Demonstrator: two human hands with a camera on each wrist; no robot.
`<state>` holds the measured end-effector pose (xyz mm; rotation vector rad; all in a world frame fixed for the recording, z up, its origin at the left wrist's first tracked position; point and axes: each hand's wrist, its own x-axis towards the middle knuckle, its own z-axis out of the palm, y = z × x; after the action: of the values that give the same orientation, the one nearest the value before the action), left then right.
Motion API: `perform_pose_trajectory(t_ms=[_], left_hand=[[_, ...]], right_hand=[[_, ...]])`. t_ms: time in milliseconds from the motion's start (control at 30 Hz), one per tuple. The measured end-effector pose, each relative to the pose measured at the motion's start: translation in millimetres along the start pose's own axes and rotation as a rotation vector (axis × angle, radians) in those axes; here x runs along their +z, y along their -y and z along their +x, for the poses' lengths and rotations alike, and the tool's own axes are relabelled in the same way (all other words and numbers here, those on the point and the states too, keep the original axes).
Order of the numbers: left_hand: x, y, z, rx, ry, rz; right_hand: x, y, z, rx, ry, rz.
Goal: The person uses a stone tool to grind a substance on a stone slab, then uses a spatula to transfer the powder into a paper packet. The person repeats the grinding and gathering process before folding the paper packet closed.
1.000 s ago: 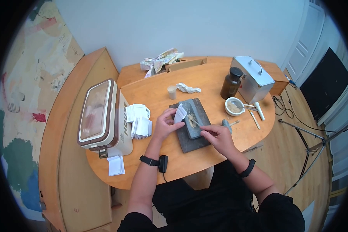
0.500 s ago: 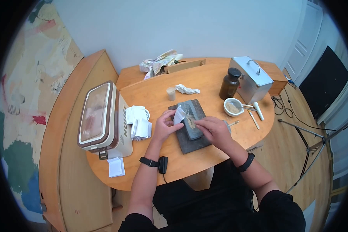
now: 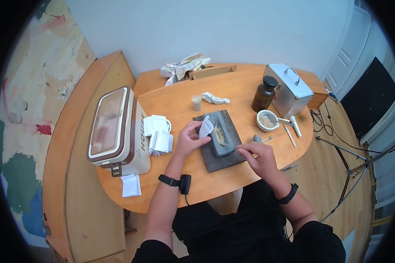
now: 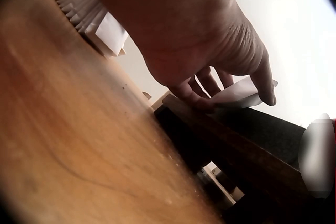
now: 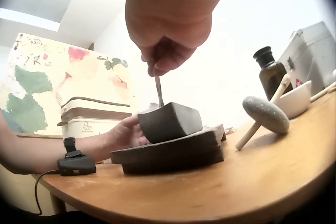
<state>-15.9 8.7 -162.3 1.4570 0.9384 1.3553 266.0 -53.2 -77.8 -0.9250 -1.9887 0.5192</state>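
A grey stone trough (image 3: 214, 117) with tan powder (image 3: 220, 136) along its hollow sits on a dark slab (image 3: 218, 165). At its left side my left hand (image 3: 188, 139) holds a folded white paper (image 3: 206, 126) between thumb and fingers, the paper's edge right at the trough's rim. Just right of the trough's near end is my right hand (image 3: 261, 158). In the right wrist view its fingertips pinch a slim metal spatula (image 5: 159, 91), pointing down over the trough; its upper end is hidden in the hand.
A stone disc (image 5: 266, 114) on a wooden handle lies right of the slab. Beyond it are a white mortar (image 3: 260, 125) with powder, a brown bottle (image 3: 263, 96) and a metal case (image 3: 289, 91). Folded papers (image 3: 161, 142) and a storage box (image 3: 112, 131) stand left; a cup (image 3: 196, 102) stands behind.
My right hand was working the spatula in the powder and has drawn back to the right, off the trough. The left hand keeps the paper at the same place.
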Motion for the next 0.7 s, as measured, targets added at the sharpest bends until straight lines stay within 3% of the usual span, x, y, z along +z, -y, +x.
perform_pose_trajectory(t_ms=[200, 267, 600, 700], left_hand=[[-0.6, 3.9, 1.7, 0.027, 0.0, -0.013], [-0.9, 2.8, 1.9, 0.032, 0.0, -0.026], [-0.4, 1.8, 0.4, 0.019, -0.012, -0.009], [-0.2, 3.2, 2.1, 0.022, -0.001, -0.019]], right_hand=[[27.8, -18.6, 7.1, 0.104, -0.004, 0.081], [35.3, -28.7, 14.0, 0.011, -0.071, 0.005], [29.1, -24.2, 24.3, -0.003, -0.106, -0.026], [25.5, -18.6, 28.9, -0.115, -0.13, -0.016]])
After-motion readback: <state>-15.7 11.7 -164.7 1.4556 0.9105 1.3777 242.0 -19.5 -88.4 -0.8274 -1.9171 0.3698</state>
